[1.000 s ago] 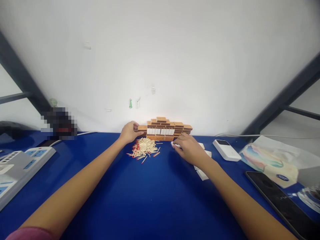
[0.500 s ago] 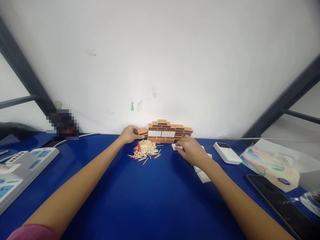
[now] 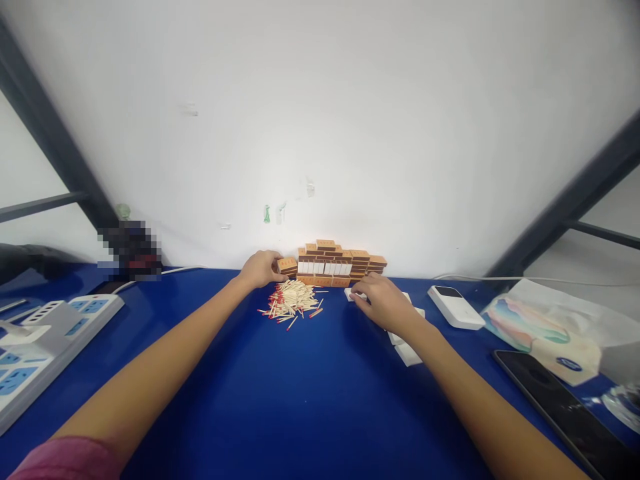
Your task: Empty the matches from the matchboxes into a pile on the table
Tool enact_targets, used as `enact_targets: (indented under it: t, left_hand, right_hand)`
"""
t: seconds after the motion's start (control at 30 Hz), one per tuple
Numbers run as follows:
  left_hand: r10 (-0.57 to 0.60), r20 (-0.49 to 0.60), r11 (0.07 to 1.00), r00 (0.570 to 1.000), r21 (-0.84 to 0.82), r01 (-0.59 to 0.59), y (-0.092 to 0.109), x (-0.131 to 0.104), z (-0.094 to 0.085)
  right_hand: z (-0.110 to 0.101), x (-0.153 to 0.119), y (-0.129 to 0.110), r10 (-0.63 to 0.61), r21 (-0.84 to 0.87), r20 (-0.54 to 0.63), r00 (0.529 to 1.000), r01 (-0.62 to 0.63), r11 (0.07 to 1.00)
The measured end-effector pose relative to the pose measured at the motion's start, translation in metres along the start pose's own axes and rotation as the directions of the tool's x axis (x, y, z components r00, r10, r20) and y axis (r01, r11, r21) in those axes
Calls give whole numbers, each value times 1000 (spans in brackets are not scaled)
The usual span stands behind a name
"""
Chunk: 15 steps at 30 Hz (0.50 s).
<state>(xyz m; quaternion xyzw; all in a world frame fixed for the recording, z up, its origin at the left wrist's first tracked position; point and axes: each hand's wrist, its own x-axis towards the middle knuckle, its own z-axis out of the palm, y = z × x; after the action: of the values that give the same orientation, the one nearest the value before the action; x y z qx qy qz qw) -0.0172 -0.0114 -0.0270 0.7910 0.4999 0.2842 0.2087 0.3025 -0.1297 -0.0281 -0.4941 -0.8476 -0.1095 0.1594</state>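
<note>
My left hand [image 3: 260, 269] is closed around the left end of an orange-brown matchbox [image 3: 287, 265], thumb in front and fingers behind. This box sits at the left end of a stepped stack of matchboxes [image 3: 325, 251] against the wall; part of it is hidden by the hand. White trays [image 3: 324, 268] stand in a row within the stack. Just in front of my left hand lies a heap of red-tipped matches [image 3: 293, 298]. My right hand [image 3: 380, 298] has its fingers closed on a small white matchbox tray [image 3: 349, 293] at the table surface. More white trays [image 3: 409, 355] lie partly under the right wrist.
At the left is a power strip [image 3: 95, 308] with a plugged-in adapter. To the right are a white device with a dark screen [image 3: 456, 307], a tissue pack [image 3: 543, 330] and a black phone [image 3: 560, 407]. A white cable [image 3: 500, 278] runs along the wall.
The matchbox at my left hand sits slightly lower and the fingers have shifted a little around it. My right hand stays at the white tray. The whole view has moved slightly.
</note>
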Motion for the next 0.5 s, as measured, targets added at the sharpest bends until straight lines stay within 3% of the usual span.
enact_targets:
  t: [0.1, 0.23, 0.37, 0.5]
  left_hand:
    - [7, 5, 1000, 1000, 29, -7, 1, -2, -6]
    - [20, 21, 1000, 1000, 23, -20, 3, -16, -30]
    - [67, 74, 997, 995, -29, -65, 22, -64, -51]
    - [137, 162, 990, 977, -2, -138, 52, -127, -44]
  right_hand:
    - [-1, 0, 1, 0, 10, 2, 1000, 0, 1000]
    - [-3, -1, 5, 9, 25, -6, 1000, -9, 1000]
    - [-2, -2, 5, -1, 38, -26, 1000, 2, 999]
    - [-7, -2, -16, -7, 217, -77, 997, 24, 976]
